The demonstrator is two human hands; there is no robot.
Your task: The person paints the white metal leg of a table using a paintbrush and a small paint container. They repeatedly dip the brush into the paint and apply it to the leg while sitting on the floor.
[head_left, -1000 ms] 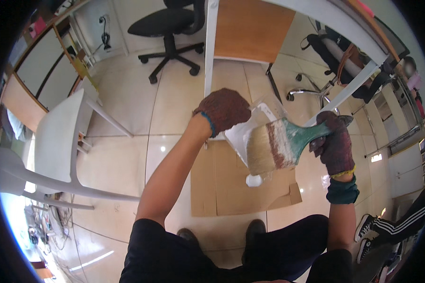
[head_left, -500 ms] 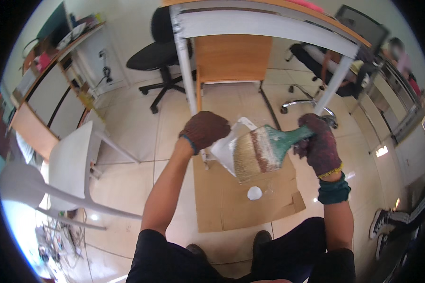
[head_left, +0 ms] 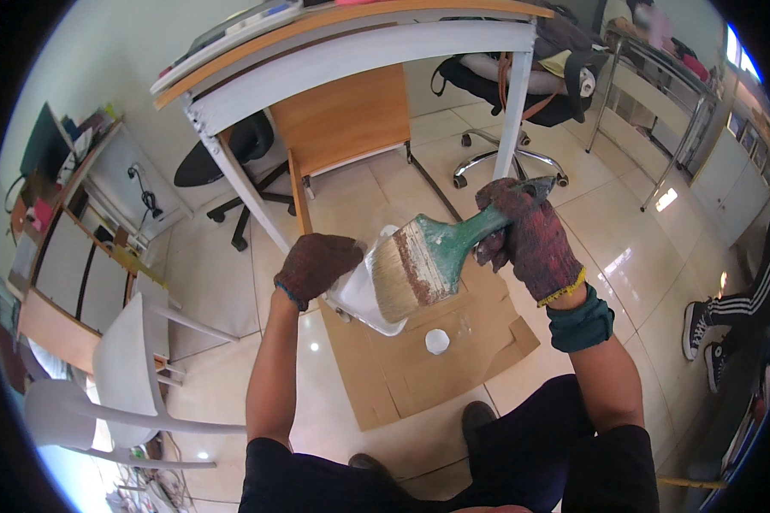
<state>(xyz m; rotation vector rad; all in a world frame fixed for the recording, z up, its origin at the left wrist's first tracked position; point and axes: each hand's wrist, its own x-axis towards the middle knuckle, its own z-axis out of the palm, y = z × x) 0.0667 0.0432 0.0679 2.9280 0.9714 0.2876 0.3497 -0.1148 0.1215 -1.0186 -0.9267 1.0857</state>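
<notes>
In my right hand (head_left: pixel 526 235), gloved in dark red, is a wide paintbrush (head_left: pixel 436 256) with a worn green handle. Its pale bristles (head_left: pixel 393 278) point left and down, over a white container (head_left: pixel 355 295). My left hand (head_left: pixel 321 267), in a matching glove, is closed on that container's left edge. Much of the container lies hidden behind the brush, and whether the bristles touch it I cannot tell. Below them, a flat cardboard sheet (head_left: pixel 385 368) covers part of the tiled floor, bearing a small round white thing (head_left: pixel 437 342).
Ahead stands a table with a white metal frame (head_left: pixel 359 58) and wood top. Black office chairs (head_left: pixel 231 158) are under and behind it. White plastic chairs (head_left: pixel 133 368) and a desk (head_left: pixel 68 256) are at left. A person's sneakers (head_left: pixel 701 329) show at right.
My view has swung to the right, so the table appears further left and larger. Both hands still hold the container and brush; the bristles now sit lower across the container.
</notes>
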